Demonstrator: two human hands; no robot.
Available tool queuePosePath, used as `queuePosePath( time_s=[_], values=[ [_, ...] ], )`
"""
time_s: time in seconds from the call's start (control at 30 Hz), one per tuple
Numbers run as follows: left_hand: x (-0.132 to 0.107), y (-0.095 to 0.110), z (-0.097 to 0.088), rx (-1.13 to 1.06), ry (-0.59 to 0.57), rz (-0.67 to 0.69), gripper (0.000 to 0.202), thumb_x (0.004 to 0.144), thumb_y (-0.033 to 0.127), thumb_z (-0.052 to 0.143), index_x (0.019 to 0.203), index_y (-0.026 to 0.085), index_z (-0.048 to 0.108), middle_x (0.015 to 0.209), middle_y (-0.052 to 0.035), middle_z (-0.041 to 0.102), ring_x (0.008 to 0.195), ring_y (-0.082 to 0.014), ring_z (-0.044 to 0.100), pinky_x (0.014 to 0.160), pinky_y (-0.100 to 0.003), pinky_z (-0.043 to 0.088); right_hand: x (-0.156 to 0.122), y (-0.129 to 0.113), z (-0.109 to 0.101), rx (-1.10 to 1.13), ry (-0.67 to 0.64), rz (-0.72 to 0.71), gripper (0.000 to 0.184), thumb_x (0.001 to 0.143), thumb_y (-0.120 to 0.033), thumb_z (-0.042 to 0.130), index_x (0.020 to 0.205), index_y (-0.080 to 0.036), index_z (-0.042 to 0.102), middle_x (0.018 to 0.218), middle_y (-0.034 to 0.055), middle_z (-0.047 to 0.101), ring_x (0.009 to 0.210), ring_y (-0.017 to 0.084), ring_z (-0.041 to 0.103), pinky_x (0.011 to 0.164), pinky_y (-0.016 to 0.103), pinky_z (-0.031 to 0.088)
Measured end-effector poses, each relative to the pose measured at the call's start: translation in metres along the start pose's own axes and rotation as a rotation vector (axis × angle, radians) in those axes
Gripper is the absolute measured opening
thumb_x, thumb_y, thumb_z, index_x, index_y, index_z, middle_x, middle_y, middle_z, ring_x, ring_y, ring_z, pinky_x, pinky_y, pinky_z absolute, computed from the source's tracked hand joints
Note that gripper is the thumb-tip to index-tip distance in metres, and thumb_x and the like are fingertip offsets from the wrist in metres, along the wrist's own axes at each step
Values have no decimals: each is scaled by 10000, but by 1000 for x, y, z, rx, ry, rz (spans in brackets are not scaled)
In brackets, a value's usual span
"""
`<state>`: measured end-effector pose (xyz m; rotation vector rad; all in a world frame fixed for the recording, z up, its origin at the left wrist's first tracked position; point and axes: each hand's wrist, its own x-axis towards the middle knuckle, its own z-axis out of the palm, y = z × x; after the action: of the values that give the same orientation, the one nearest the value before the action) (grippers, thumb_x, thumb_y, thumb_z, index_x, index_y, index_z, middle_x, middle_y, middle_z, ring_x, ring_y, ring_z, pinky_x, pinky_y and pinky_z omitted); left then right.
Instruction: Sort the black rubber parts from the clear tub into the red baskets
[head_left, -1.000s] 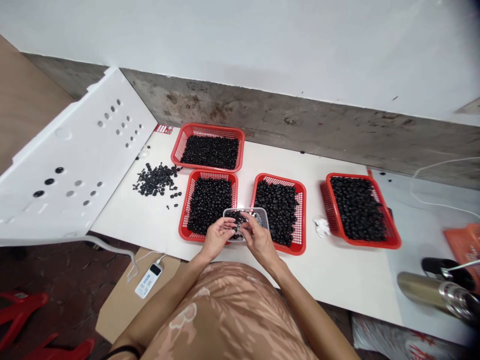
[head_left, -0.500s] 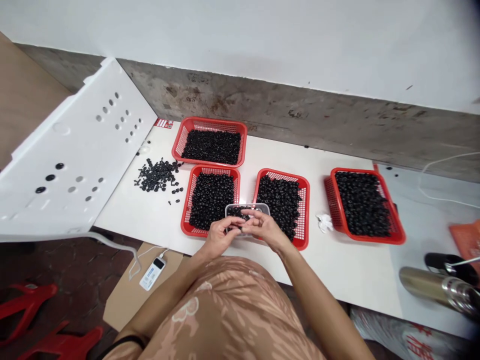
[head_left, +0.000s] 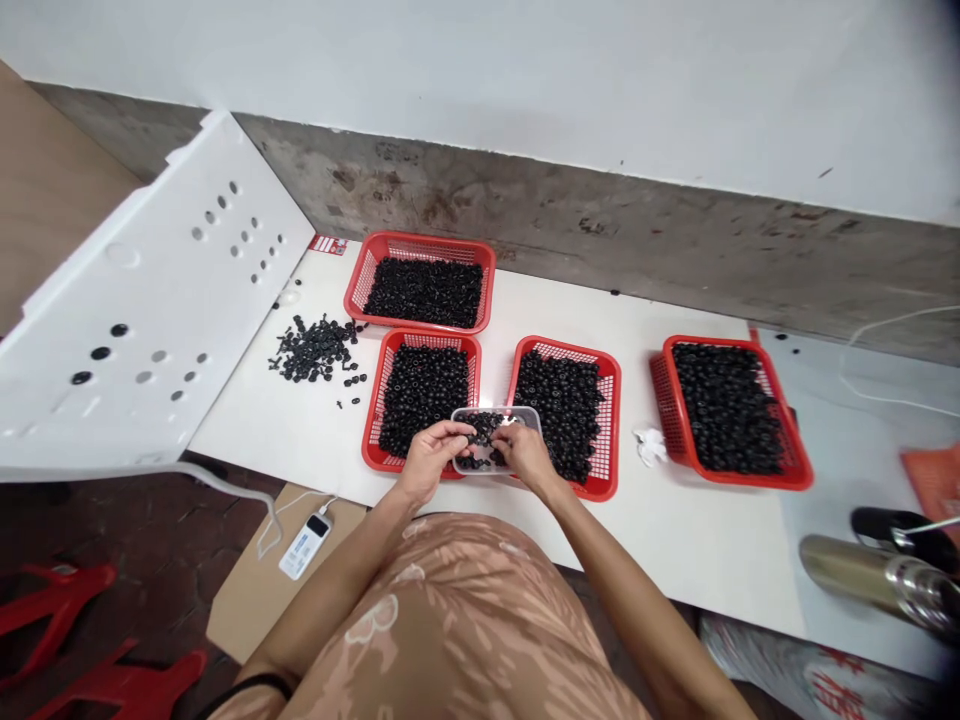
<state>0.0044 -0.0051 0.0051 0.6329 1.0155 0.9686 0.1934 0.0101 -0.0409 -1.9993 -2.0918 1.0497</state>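
From the head camera, my one feed, I see the left hand (head_left: 431,457) at the left end of a clear plastic tub (head_left: 487,470), its thumb and fingertips brought together; I can't tell whether a part is pinched there. The right hand (head_left: 529,455) dips in from the right, fingertips bunched among small black parts (head_left: 486,424) inside the tub; its grip is too small for me to read. The tub sits near, overlapping the inner edges of the near-left red basket (head_left: 370,440) and middle red basket (head_left: 611,440), both heaped with black ring-like pieces. Another red basket (head_left: 420,241) stands far left, and a fourth, the right-hand red basket (head_left: 667,410), beyond a crumpled white tissue (head_left: 650,446). Loose black pieces (head_left: 313,350) lie left on the white table (head_left: 675,545), by a white perforated panel (head_left: 169,270).
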Motion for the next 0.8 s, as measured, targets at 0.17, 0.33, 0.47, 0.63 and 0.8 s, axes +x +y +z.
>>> queuePosePath(
  time_s=[0.17,0.33,0.47,0.63,0.8],
  values=[
    [-4,2,1,-63,26,-63,267,662,302,785,839,129,685,922,-73,706,720,-113,645,688,-222,489,10,-1,27,-154,-83,4,225,865,-200,484,919,-166,699,1012,109,656,861,191,628,732,266,408],
    [-3,-4,-4,-48,28,-92,286,652,330,792,809,124,670,826,-51,695,670,-93,614,648,-203,463,6,-2,25,-189,-65,-70,226,897,-221,458,974,-159,661,1011,97,645,868,187,623,735,271,405],
    [1,-15,-8,18,43,-147,324,641,360,794,831,117,695,785,-42,682,625,-83,581,616,-205,445,-15,-13,7,-103,172,-212,238,928,-282,450,1056,-171,617,1008,79,638,902,172,600,743,254,413],
    [4,-23,-2,29,21,-178,389,610,393,807,864,109,731,759,-53,678,621,-94,556,619,-229,443,-40,-33,-10,-112,459,-485,217,940,-259,461,999,-186,657,854,64,662,773,153,594,692,265,377],
    [3,-18,1,-35,-21,-207,350,609,386,811,806,107,734,766,-61,666,626,-91,538,625,-233,423,-50,-38,-15,-83,463,-560,218,934,-204,474,1024,-188,672,865,59,682,764,150,598,674,285,364]
  ],
)
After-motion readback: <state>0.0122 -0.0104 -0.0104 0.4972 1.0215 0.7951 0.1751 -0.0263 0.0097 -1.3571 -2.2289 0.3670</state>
